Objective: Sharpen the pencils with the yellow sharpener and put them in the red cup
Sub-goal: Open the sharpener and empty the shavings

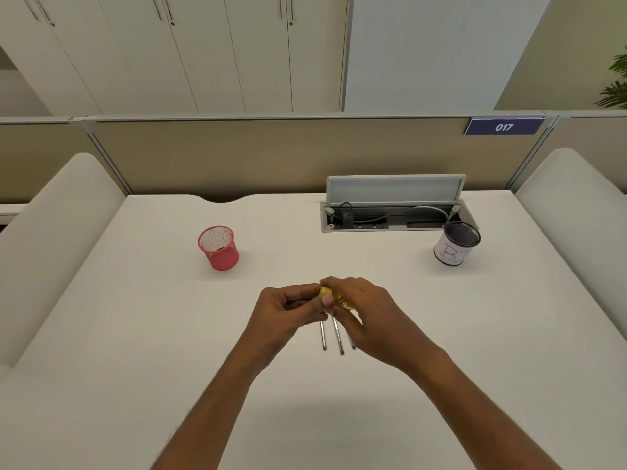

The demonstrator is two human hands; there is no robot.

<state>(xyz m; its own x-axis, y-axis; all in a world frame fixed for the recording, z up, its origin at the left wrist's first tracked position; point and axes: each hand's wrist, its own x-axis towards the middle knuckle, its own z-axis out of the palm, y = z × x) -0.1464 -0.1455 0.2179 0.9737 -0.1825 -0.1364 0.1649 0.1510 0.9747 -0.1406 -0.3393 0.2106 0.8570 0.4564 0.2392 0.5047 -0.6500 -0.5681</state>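
Both hands meet above the middle of the white desk [142, 300]. The right hand [368, 312] grips the yellow sharpener [336, 296], its fingers curled over the top so that only one yellow corner and a glossy strip of it show. The left hand [288, 308] has its fingers curled too, and their tips reach the sharpener's left end. What the left hand holds, if anything, is hidden inside the curl; a dark line between its fingers may be a pencil, but I cannot tell.

Three pencils [338, 341] lie side by side on the desk right under the hands. Only their near ends stick out, so their tips are covered and it is unclear whether they are sharpened.

The red cup [220, 249], made of mesh, stands upright to the left and farther back, well apart from the hands. Something dark shows low inside it, too small to make out.

To the right stands a black mesh cup [456, 244] wrapped in white paper with handwriting that I cannot read fully. Just behind it is an open cable tray [390, 220] with its lid raised. A plant [615, 83] is cut off by the right edge.
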